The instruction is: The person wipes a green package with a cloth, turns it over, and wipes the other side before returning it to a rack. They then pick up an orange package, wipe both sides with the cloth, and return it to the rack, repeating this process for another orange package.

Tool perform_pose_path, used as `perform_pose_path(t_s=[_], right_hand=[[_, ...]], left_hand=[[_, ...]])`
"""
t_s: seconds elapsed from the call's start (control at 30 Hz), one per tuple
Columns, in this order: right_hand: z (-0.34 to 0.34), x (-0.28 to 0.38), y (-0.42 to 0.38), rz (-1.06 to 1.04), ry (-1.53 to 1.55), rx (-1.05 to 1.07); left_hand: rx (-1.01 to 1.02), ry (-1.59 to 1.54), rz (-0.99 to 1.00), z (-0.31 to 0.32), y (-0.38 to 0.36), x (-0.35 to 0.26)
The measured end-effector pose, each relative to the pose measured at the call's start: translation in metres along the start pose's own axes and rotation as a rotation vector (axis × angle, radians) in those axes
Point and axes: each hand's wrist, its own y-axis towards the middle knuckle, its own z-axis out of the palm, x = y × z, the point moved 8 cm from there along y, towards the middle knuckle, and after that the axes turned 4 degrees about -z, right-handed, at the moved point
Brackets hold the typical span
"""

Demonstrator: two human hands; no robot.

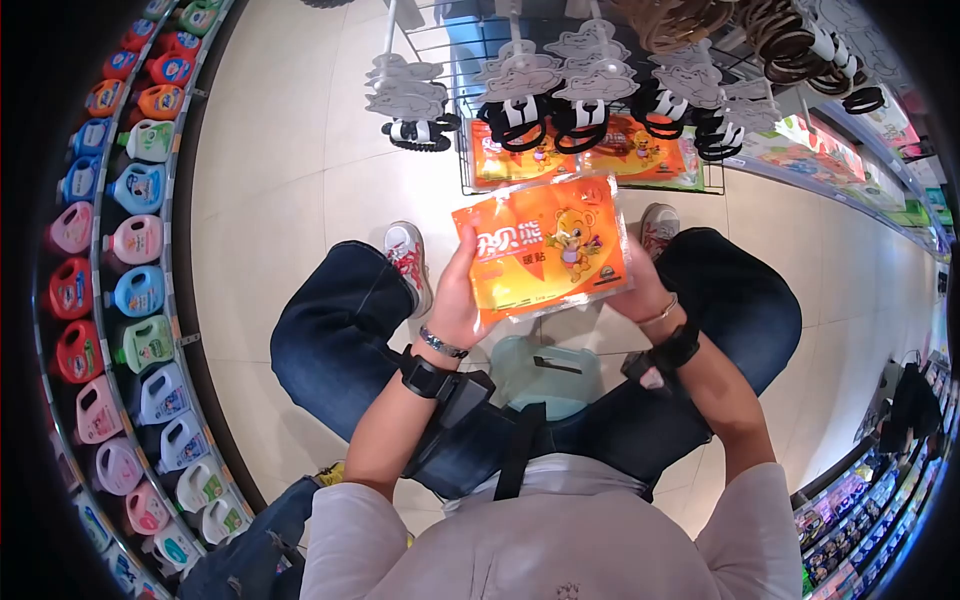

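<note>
An orange packet of warming patches (545,250) with a cartoon bear on its front is held up between my two hands, above my knees. My left hand (462,300) grips its left edge, thumb on the front and the other fingers mostly hidden behind. At the right edge, my right hand (640,288) holds the same packet, its fingers largely out of sight behind it. Similar orange packets (630,152) lie in a wire rack (590,190) just beyond. Black hair ties (583,125) on white cards hang from hooks over that rack.
Beneath me is a pale green stool (540,370). Shelves of detergent bottles (138,240) curve along the left. Another person's jeans leg (255,540) shows at lower left. More goods (835,510) line the lower right; brown hair ties (790,40) hang at upper right.
</note>
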Motion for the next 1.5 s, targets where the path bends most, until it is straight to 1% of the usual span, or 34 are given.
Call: perform_pose_path(t_s=[0.03, 0.07, 0.1, 0.17, 0.2, 0.23, 0.27, 0.3, 0.33, 0.37, 0.43, 0.47, 0.5, 0.57, 0.6, 0.63, 0.7, 0.73, 0.77, 0.8, 0.87, 0.9, 0.97, 1.0, 1.03, 1.1, 1.13, 1.2, 1.23, 1.27, 1.33, 1.37, 1.43, 1.5], right_hand=[[0.010, -0.006, -0.006, 0.004, -0.001, 0.002], [0.022, -0.007, -0.012, -0.069, -0.111, 0.022], [0.033, -0.007, -0.016, -0.145, -0.219, 0.043], [0.040, -0.008, -0.013, -0.221, -0.322, 0.063], [0.030, -0.020, -0.004, -0.087, -0.060, -0.006], [0.022, -0.033, 0.002, 0.047, 0.202, -0.073], [0.021, -0.036, 0.005, 0.041, 0.206, -0.072], [0.018, -0.036, 0.008, 0.002, 0.142, -0.082], [0.017, -0.037, 0.009, -0.035, 0.076, -0.093], [0.017, -0.041, 0.011, -0.037, 0.077, -0.094], [0.018, -0.042, 0.009, -0.110, -0.328, -0.168], [0.028, -0.038, 0.008, -0.186, -0.493, -0.195], [0.026, -0.041, 0.010, -0.191, -0.494, -0.197], [0.053, -0.024, 0.003, -0.679, -1.380, -0.056], [0.063, -0.025, 0.000, -0.661, -1.619, -0.035], [0.070, -0.022, -0.002, -0.662, -1.618, -0.037], [0.089, -0.029, -0.005, -0.658, -1.898, 0.069], [0.091, -0.033, -0.005, -0.638, -1.902, 0.112], [0.092, -0.036, -0.008, -0.638, -1.903, 0.116], [0.096, -0.045, -0.011, -0.638, -1.940, 0.198], [0.105, -0.056, -0.017, -0.662, -1.996, 0.321], [0.108, -0.053, -0.017, -0.662, -1.996, 0.324], [0.108, -0.048, -0.012, -0.614, -2.155, 0.326], [0.104, -0.040, -0.007, -0.657, -2.107, 0.230], [0.101, -0.036, 0.000, -0.657, -2.107, 0.232], [0.087, -0.006, 0.011, -0.698, -2.154, -0.060], [0.084, 0.000, 0.016, -0.699, -2.153, -0.058], [0.069, 0.024, 0.021, -0.670, -2.067, -0.253], [0.065, 0.026, 0.022, -0.672, -2.068, -0.253], [0.058, 0.029, 0.023, -0.686, -1.997, -0.287], [0.048, 0.033, 0.026, -0.699, -1.926, -0.314], [0.044, 0.036, 0.027, -0.716, -1.869, -0.330], [0.049, 0.034, 0.026, -0.730, -1.813, -0.344], [0.068, 0.015, 0.021, -0.716, -1.852, -0.271]], left_hand=[[-0.104, 0.060, 0.023, -0.010, 0.003, 0.001], [-0.187, 0.096, 0.104, -0.024, 0.010, -0.001], [-0.188, 0.095, 0.106, -0.028, 0.016, 0.004], [-0.556, 0.431, 0.371, -0.051, 0.009, -0.011], [-0.632, 0.533, 0.315, -0.041, 0.004, -0.008], [-0.631, 0.538, 0.314, -0.047, 0.008, -0.002], [-0.673, 0.789, 0.440, -0.050, 0.009, -0.006], [-0.705, 1.039, 0.567, -0.040, 0.008, -0.009], [-0.716, 1.201, 0.584, -0.035, 0.009, -0.005], [-0.713, 1.203, 0.583, -0.037, 0.010, -0.004], [-0.560, 1.205, 0.474, -0.040, 0.023, 0.008], [-0.432, 1.120, 0.452, -0.057, 0.033, 0.012], [-0.426, 1.121, 0.451, -0.051, 0.030, 0.006], [-0.143, 0.307, 0.132, -0.023, 0.030, 0.018], [-0.210, 0.142, 0.078, -0.008, 0.023, 0.016], [-0.209, 0.143, 0.077, -0.011, 0.022, 0.012], [0.337, -0.107, -0.007, 0.016, 0.016, 0.003], [0.340, -0.231, -0.038, 0.008, 0.018, 0.003], [0.341, -0.231, -0.035, 0.003, 0.019, 0.005], [0.368, -0.494, -0.074, 0.003, 0.019, 0.008], [0.392, -0.757, -0.112, -0.003, 0.017, 0.011], [0.345, -0.673, -0.078, -0.014, 0.016, 0.013], [0.248, -0.508, -0.015, -0.036, 0.012, 0.018], [0.224, -0.467, 0.002, -0.034, 0.013, 0.018], [0.199, -0.426, 0.017, -0.025, 0.013, 0.016], [0.288, -0.326, -0.013, 0.007, 0.019, 0.013], [0.166, -0.239, -0.011, 0.000, 0.019, 0.012], [0.178, -0.228, -0.014, 0.005, 0.017, 0.010], [0.190, -0.218, -0.018, 0.008, 0.017, 0.010], [0.191, -0.218, -0.018, 0.009, 0.017, 0.011], [0.070, -0.241, -0.034, 0.000, 0.017, 0.015], [0.068, -0.243, -0.030, -0.001, 0.017, 0.015], [0.201, -0.265, -0.040, 0.007, 0.017, 0.016], [0.233, -0.259, -0.020, 0.005, 0.019, 0.013]])
